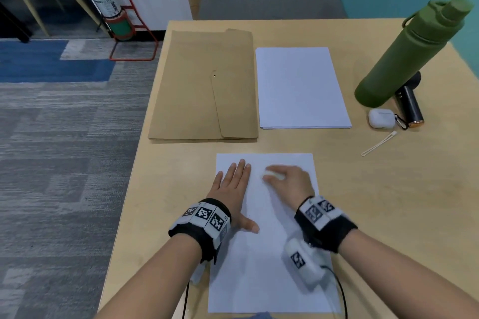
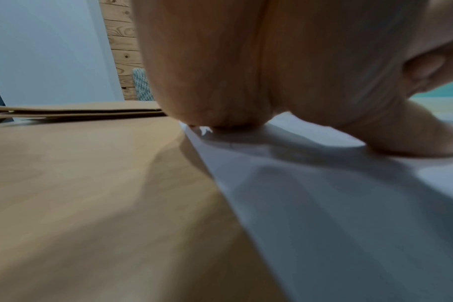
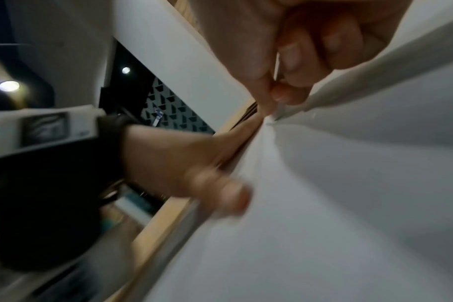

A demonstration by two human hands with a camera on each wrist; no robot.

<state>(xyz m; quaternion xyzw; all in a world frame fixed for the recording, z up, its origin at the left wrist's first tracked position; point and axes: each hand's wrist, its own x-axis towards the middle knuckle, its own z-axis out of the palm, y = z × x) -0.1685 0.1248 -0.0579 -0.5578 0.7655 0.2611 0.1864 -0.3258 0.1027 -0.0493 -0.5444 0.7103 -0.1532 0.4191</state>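
A white sheet of paper [image 1: 267,267] lies near the front edge of the wooden table [image 1: 388,202]. My left hand [image 1: 233,184] rests flat on its left part, fingers straight and thumb spread; in the left wrist view the palm [image 2: 246,71] presses the sheet [image 2: 349,204] at its left edge. My right hand [image 1: 282,179] sits on the upper middle of the sheet with its fingers curled. In the right wrist view its thumb and forefinger [image 3: 279,98] pinch a raised fold of the sheet [image 3: 349,204], and my left hand [image 3: 194,167] shows blurred beside it.
Brown envelopes [image 1: 204,85] lie stacked at the back left, with a stack of white paper [image 1: 300,88] to their right. A green bottle [image 1: 404,57], a dark cylinder [image 1: 409,109], a white earbud case [image 1: 381,118] and a white strap [image 1: 378,144] occupy the right side. The table's left edge drops to carpet.
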